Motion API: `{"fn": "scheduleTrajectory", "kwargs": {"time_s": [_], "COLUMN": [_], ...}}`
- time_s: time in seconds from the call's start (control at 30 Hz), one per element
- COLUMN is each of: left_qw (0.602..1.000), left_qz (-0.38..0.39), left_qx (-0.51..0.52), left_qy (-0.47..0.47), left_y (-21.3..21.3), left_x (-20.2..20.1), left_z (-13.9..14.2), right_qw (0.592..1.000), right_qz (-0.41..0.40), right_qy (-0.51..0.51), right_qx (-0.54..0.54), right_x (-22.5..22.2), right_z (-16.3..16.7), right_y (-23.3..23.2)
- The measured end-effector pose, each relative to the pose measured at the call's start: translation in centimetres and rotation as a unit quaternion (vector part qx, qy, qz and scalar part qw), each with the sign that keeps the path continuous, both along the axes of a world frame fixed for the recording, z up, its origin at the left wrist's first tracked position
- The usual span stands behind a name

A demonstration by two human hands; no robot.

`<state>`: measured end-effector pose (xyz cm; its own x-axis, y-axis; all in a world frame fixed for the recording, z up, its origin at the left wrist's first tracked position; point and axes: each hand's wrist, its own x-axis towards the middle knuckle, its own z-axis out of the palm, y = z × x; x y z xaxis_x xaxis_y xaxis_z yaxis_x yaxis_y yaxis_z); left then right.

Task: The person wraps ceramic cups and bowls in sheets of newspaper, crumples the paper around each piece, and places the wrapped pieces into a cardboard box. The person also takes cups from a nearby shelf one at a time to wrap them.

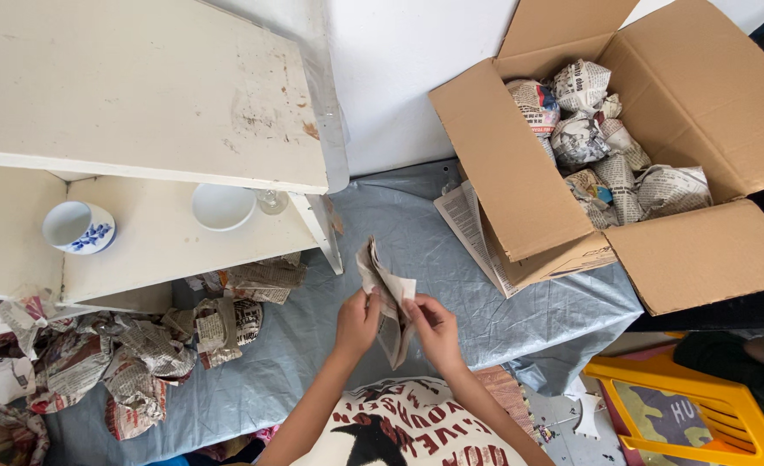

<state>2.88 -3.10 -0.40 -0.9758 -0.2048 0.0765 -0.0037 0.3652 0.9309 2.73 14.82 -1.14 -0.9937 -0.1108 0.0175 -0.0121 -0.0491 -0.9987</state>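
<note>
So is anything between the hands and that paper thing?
No. Both hands already hold the newspaper bundle: the left hand on its left side, the right hand on its right. Nothing visible sits between them, and only the grey sheet lies beneath.

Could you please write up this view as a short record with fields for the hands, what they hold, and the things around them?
left hand: the left hand grips the near side of a newspaper-wrapped bundle
right hand: the right hand pinches the bundle's paper from the other side
surface: grey sheet spread on the floor
box: open cardboard box with wrapped bundles inside, upper right
shelf: white shelf unit holding a blue-patterned cup and a white bowl
loose paper: crumpled newspaper heaped at left
</note>
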Motion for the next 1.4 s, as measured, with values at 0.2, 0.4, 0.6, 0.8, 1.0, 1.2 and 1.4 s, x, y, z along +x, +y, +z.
{"fn": "scheduleTrajectory", "kwargs": {"time_s": [0.2,0.4,0.6,0.8,1.0,1.2,1.4], "left_qw": [0.989,0.936,0.880,0.823,0.789,0.796,0.818], "left_qz": [0.058,0.109,0.151,0.207,0.149,0.120,0.050], "left_qx": [0.132,0.330,0.432,0.446,0.445,0.427,0.377], "left_qy": [0.032,-0.058,-0.122,-0.285,-0.397,-0.412,-0.433], "left_y": [-3.8,-5.1,-4.0,-4.2,-5.6,-5.3,-4.6], "left_x": [-0.7,0.2,1.6,4.0,6.3,8.2,10.2], "left_z": [-2.5,-4.1,-6.7,-8.1,-7.5,-7.1,-8.3], "right_qw": [0.978,0.953,0.919,0.886,0.836,0.889,0.832], "right_qz": [-0.198,-0.290,-0.337,-0.371,-0.443,-0.097,0.190], "right_qy": [0.065,0.084,-0.063,-0.174,-0.051,0.200,0.115], "right_qx": [-0.020,0.019,-0.197,-0.216,0.321,0.401,0.509], "right_x": [-3.0,-4.0,-2.4,0.1,2.0,0.9,-1.1], "right_z": [0.0,-0.9,-5.7,-8.0,-7.3,-5.7,-6.8], "right_y": [5.0,9.1,8.0,8.6,9.1,3.5,-6.2]}}
